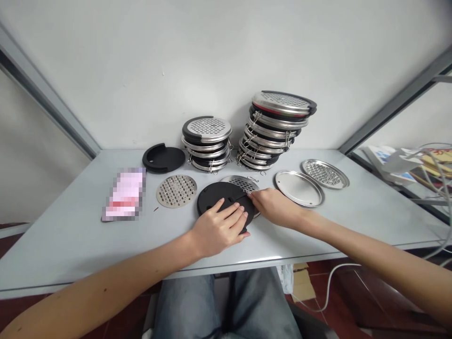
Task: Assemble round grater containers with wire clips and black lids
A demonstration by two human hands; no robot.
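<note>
A black round plastic grater holder [213, 193] lies face down at the table's front middle, partly over a perforated metal grater disc [240, 181]. Across its top my left hand [221, 228] presses with extended fingers, the thumb at the near edge. At the holder's right side my right hand [270, 202] is closed in a pinch by a thin dark line on the black surface; what the fingertips hold is too small to make out. Just behind lie small wire clips [253, 179]. To the left rests another round grater disc [176, 191].
Two stacks of graters, one shorter [206, 141] and one taller [271, 136], stand near the wall. An empty black holder [169, 158] and a blurred pink item [125, 193] are left. A shallow metal dish [298, 187] and a rimmed grater [325, 174] lie right.
</note>
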